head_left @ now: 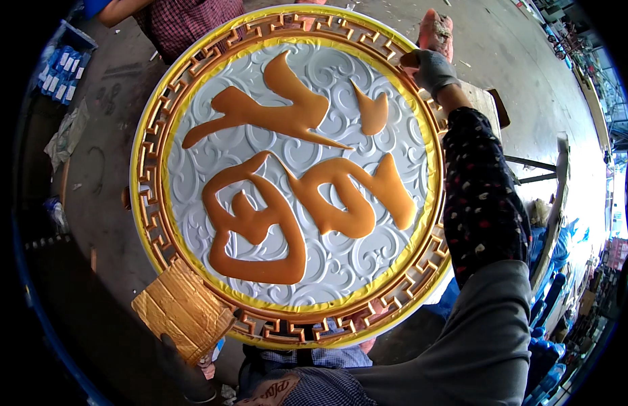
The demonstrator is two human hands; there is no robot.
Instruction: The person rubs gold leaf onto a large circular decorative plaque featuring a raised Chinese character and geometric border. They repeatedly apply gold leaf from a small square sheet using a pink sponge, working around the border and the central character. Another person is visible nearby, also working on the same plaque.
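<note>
A big round plaque (293, 152) lies before me. It has a pale grey scroll-patterned face, raised orange-gold characters (263, 271), a gold fretwork rim (151, 230) and yellow edging. My right hand (437, 71), in a grey glove, is closed at the plaque's far right edge. A brown rounded tip shows at its fingers, and what it grips is unclear. At the near left, my left hand (173, 355), dark-gloved and in shadow, holds a square gold-coated board (185, 308) by its lower side. The board's upper corner overlaps the plaque's rim.
Across the plaque stands a person in a red checked garment (192, 27). A pinkish block (437, 34) sits beyond my right hand. Blue crates of packets (62, 73) stand far left. A wooden stand (557, 183) and blue bundles (547, 358) are to the right.
</note>
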